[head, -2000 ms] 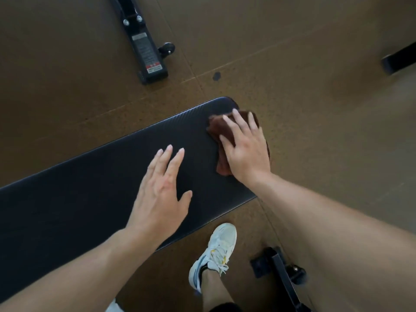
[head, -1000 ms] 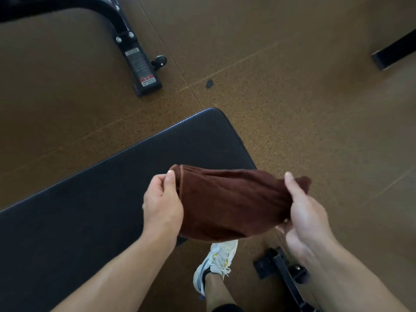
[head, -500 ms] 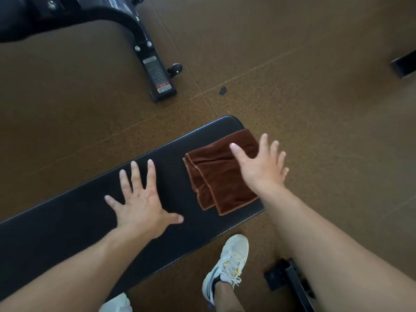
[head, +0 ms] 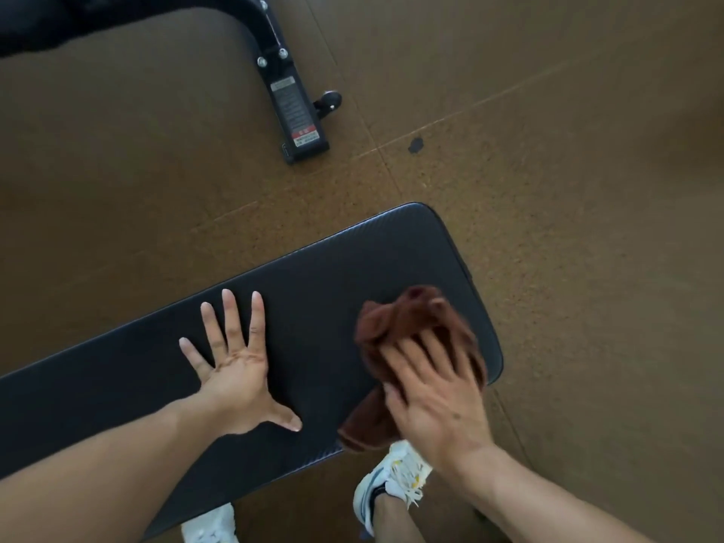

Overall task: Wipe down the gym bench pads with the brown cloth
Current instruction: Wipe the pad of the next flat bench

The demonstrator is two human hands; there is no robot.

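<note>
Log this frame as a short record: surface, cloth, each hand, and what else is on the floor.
surface: black bench pad, on a brown floor
cloth: brown cloth, bunched, on the pad near its right end
right hand: right hand presses on the cloth, fingers fairly straight, blurred
left hand: left hand flat on the pad, fingers spread, apart from the cloth
floor: white shoe below the pad edge; another bench's black foot with a small wheel

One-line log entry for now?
phase: wiping | right hand: presses brown cloth | left hand: flat on bench pad
</note>
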